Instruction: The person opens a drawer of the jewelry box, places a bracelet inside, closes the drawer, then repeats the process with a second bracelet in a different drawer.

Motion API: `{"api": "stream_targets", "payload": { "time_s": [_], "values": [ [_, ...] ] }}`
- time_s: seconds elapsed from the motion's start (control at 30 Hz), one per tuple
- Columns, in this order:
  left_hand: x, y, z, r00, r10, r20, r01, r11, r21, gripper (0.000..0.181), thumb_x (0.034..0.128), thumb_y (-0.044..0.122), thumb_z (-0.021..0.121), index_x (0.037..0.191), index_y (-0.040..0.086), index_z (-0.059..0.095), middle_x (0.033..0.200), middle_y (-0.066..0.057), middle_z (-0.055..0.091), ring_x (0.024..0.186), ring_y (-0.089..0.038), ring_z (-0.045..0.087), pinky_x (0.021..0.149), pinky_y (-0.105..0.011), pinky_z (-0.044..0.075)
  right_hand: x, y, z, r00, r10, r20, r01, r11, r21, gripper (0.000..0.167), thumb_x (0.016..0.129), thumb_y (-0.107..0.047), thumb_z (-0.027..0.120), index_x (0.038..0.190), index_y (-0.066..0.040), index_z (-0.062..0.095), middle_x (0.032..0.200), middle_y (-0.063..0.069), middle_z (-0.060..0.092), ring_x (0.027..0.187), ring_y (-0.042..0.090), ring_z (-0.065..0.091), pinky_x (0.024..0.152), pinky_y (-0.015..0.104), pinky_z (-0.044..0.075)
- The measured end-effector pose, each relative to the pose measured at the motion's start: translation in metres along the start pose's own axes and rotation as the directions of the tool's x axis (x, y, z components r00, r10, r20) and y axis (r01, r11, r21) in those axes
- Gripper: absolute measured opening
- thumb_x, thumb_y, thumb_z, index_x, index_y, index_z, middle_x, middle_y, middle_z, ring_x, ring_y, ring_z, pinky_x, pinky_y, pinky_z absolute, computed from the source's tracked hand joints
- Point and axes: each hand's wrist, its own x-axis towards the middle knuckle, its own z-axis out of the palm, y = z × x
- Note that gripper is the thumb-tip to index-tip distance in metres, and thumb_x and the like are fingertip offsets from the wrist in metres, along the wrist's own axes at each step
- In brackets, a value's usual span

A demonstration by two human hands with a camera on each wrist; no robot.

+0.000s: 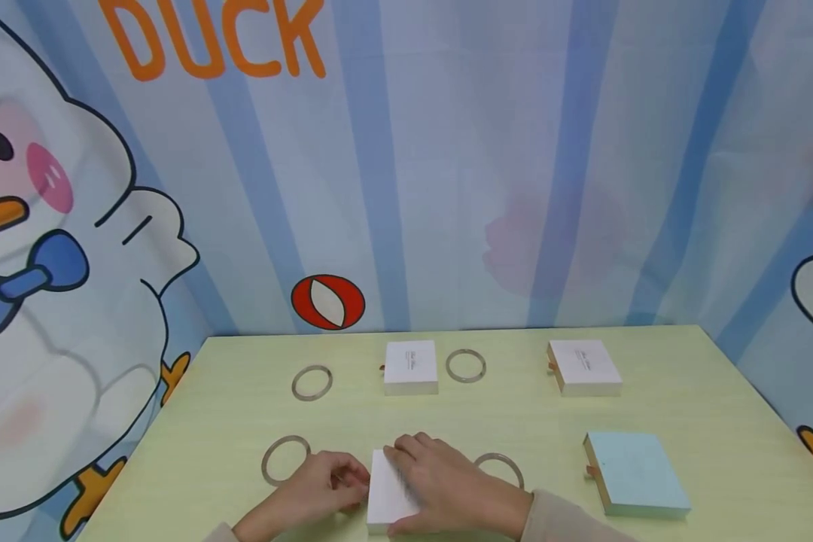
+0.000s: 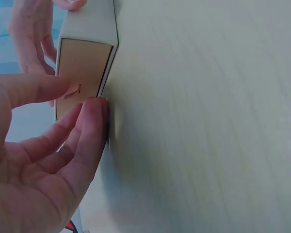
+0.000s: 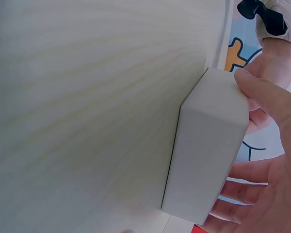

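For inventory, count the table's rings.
4: far left ring, far middle ring beside a white box, near left ring, near right ring partly behind the right hand; others may be hidden.

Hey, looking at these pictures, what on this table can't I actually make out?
- Head view: part of the near right ring, hidden by the right hand.
- Head view: part of the near white box's top, covered by that hand.
- Left wrist view: that box's inside, behind its drawer front.
- Head view: the far white boxes' print, too small.
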Motion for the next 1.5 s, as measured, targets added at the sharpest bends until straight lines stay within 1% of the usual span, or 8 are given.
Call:
{"api": "stream_targets", "payload": {
  "time_s": [0.1,0.2,0.4,0.57,0.73,0.83,1.27,1.5],
  "values": [
    [-0.001,-0.001,0.001,1.000,0.004,0.014,-0.004,1.000,-0.022,0.011,0.0914,0.012,0.068,0.098,0.004,0.069,0.085,-0.001,0.069,0.072,-0.007,0.061,0.062,-0.022,0.048,0.001,0.000,-0.001,1.000,0.003,0.011,-0.003,1.000,-0.001,0.092,0.081,-0.071,0.066,0.140,-0.002,0.052,0.131,0.005,0.053,0.115,0.016,0.052,0.092,0.030,0.047],
    [-0.002,-0.001,0.003,1.000,-0.012,0.024,0.013,0.999,-0.034,0.010,0.0917,0.011,0.067,0.098,0.004,0.069,0.085,0.000,0.068,0.072,-0.008,0.061,0.064,-0.022,0.048,0.001,0.000,0.000,1.000,0.006,0.014,-0.006,1.000,-0.015,0.093,0.080,-0.072,0.066,0.140,-0.002,0.053,0.131,0.004,0.053,0.114,0.016,0.052,0.091,0.030,0.048],
    [-0.003,-0.001,0.005,1.000,-0.017,0.009,0.017,1.000,-0.022,0.008,0.0915,0.012,0.067,0.096,0.006,0.070,0.082,0.002,0.067,0.070,-0.006,0.060,0.062,-0.022,0.047,0.001,-0.001,-0.002,0.999,0.022,0.037,-0.022,1.000,-0.007,0.094,0.079,-0.072,0.067,0.140,-0.003,0.053,0.132,0.005,0.053,0.115,0.015,0.052,0.092,0.030,0.048],
    [-0.003,-0.001,0.008,0.999,-0.052,0.007,0.052,0.995,-0.081,0.009,0.0925,0.010,0.065,0.094,0.002,0.069,0.080,-0.002,0.068,0.068,-0.008,0.061,0.060,-0.020,0.047,0.002,0.000,-0.003,0.999,0.022,0.044,-0.022,1.000,-0.005,0.094,0.079,-0.072,0.067,0.141,-0.003,0.052,0.132,0.005,0.053,0.116,0.015,0.052,0.093,0.031,0.048],
    [-0.003,0.000,0.011,0.995,-0.102,0.009,0.102,0.983,-0.155,0.012,0.0965,0.007,0.061,0.093,-0.001,0.068,0.078,-0.005,0.068,0.067,-0.014,0.064,0.059,-0.021,0.050,0.002,0.000,-0.003,0.999,0.015,0.038,-0.015,1.000,-0.011,0.093,0.079,-0.071,0.068,0.141,-0.003,0.053,0.132,0.004,0.053,0.115,0.015,0.053,0.091,0.030,0.048],
    [-0.003,0.000,0.011,0.993,-0.119,0.007,0.119,0.977,-0.178,0.013,0.0974,0.006,0.060,0.092,-0.002,0.068,0.077,-0.006,0.068,0.068,-0.016,0.065,0.059,-0.022,0.051,0.002,-0.001,-0.002,0.999,0.010,0.033,-0.009,1.000,-0.015,0.092,0.080,-0.070,0.069,0.140,-0.002,0.053,0.131,0.004,0.054,0.115,0.015,0.053,0.091,0.030,0.048],
    [0.000,0.000,0.013,0.994,-0.086,-0.069,0.079,0.992,-0.096,0.008,0.0940,0.007,0.065,0.089,0.002,0.069,0.075,-0.002,0.067,0.066,-0.012,0.063,0.058,-0.020,0.046,0.003,-0.001,-0.001,1.000,0.001,0.025,0.000,0.999,-0.039,0.092,0.079,-0.069,0.070,0.139,-0.001,0.054,0.131,0.005,0.055,0.114,0.015,0.054,0.092,0.029,0.048],
    [0.001,-0.004,0.014,0.992,-0.102,-0.075,0.091,0.986,-0.138,0.006,0.0927,0.005,0.066,0.091,0.000,0.068,0.077,-0.004,0.067,0.068,-0.015,0.065,0.059,-0.020,0.048,0.003,-0.002,-0.002,1.000,-0.005,0.015,0.006,0.999,-0.053,0.092,0.078,-0.068,0.071,0.138,0.000,0.055,0.129,0.007,0.056,0.114,0.015,0.054,0.092,0.029,0.048]
  ]
}}
